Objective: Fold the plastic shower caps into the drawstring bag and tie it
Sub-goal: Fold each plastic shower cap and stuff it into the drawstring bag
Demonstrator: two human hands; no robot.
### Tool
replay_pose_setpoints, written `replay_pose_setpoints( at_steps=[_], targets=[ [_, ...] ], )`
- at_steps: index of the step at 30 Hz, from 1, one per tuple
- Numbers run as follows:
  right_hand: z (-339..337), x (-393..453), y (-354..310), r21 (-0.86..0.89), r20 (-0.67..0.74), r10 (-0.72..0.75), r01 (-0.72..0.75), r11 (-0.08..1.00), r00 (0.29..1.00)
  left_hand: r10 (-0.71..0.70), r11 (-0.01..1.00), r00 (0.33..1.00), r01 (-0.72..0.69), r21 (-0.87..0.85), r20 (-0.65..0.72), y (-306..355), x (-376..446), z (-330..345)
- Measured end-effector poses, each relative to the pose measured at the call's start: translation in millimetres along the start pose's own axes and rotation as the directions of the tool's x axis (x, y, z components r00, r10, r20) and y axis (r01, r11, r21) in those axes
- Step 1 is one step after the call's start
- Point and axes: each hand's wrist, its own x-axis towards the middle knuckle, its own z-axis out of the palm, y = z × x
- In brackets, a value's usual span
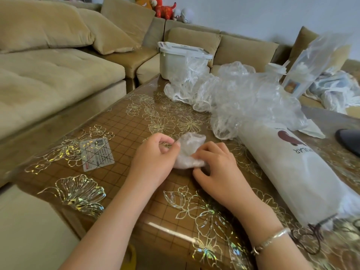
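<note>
**One cap folding, a heap to go**

Beige sofas (pixel 58 75) ring the floral table (pixel 120 121). Left hand (pixel 153 158) and right hand (pixel 216 164) pinch a small folded shower cap (pixel 190 145); unfolded caps (pixel 243 94) wait beyond, beside the untied drawstring bag (pixel 288 172).

Vantage: we look from one wide-angle camera worn on the head.
Direction: we face forward and down across the table (pixel 120 133).
Nearness: our forearms fill the bottom edge; the sofa (pixel 58 75) lies farther back.
Tilt: the scene leans sideways.
</note>
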Motion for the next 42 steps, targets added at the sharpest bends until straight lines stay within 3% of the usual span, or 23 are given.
replay_pose_setpoints(
  at_steps=[3,7,10,12,15,19,23,25,27,29,32,36,39,42],
  targets=[
    [-2.6,-1.9,-2.9,0.173,0.045,0.074,-0.08,0.982,0.996,0.149,0.986,0.988,-0.144,-0.089,0.052,-3.5,-6.1,-1.8],
    [-6.9,-2.7,-4.9,0.394,0.08,0.179,-0.196,0.898,0.981,0.225,0.964,0.955,-0.189,-0.19,0.192,-3.8,-8.5,-0.9],
    [-8.2,-0.8,-3.5,0.585,0.093,0.324,-0.315,0.747,0.941,0.203,0.975,0.976,-0.194,-0.112,0.083,-8.8,-4.2,3.3],
    [-4.6,0.9,0.9,0.564,0.07,0.385,-0.355,0.745,0.92,0.166,0.986,0.986,-0.166,-0.006,-0.007,-11.3,-2.9,7.0],
    [4.6,5.4,2.7,0.396,-0.029,0.395,-0.352,0.848,0.918,0.171,0.958,0.978,-0.136,0.253,-0.122,-13.8,-3.8,12.0],
    [9.0,10.5,2.8,0.186,-0.025,0.401,-0.39,0.902,0.916,0.155,0.886,0.983,-0.094,0.454,-0.098,-12.2,-6.2,13.7],
    [4.8,10.1,1.9,0.185,0.057,0.404,-0.407,0.894,0.913,0.091,0.865,0.996,-0.067,0.497,-0.025,-8.0,-2.4,15.1],
    [-2.3,5.8,0.9,0.352,0.066,0.405,-0.401,0.846,0.912,0.094,0.887,0.995,-0.089,0.454,0.01,-7.0,-0.1,15.0],
    [-18.5,-4.9,-0.7,0.567,0.114,0.417,-0.404,0.718,0.902,0.153,0.955,0.988,-0.157,0.253,0.036,-2.8,-0.6,19.3],
    [-33.3,-18.8,-0.5,0.671,0.117,0.406,-0.374,0.64,0.906,0.213,0.976,0.975,-0.215,0.021,0.065,5.1,-5.3,28.0],
    [-52.5,-44.1,0.6,0.643,-0.038,0.351,-0.246,0.725,0.935,0.308,0.942,0.945,-0.287,-0.173,0.107,23.6,-20.8,49.2],
    [-82.4,-76.2,6.9,0.622,-0.27,0.347,-0.113,0.775,0.898,0.268,0.881,0.952,-0.18,-0.438,0.148,51.7,-54.5,77.2],
    [-105.9,-102.6,17.8,0.52,-0.494,0.345,-0.047,0.853,0.798,0.281,0.857,0.94,-0.155,-0.492,0.193,71.4,-78.4,98.4],
    [-121.6,-134.6,34.3,0.511,-0.6,0.416,-0.074,0.857,0.683,0.375,0.906,0.897,-0.3,-0.299,0.235,80.6,-92.8,120.6]
  ],
)
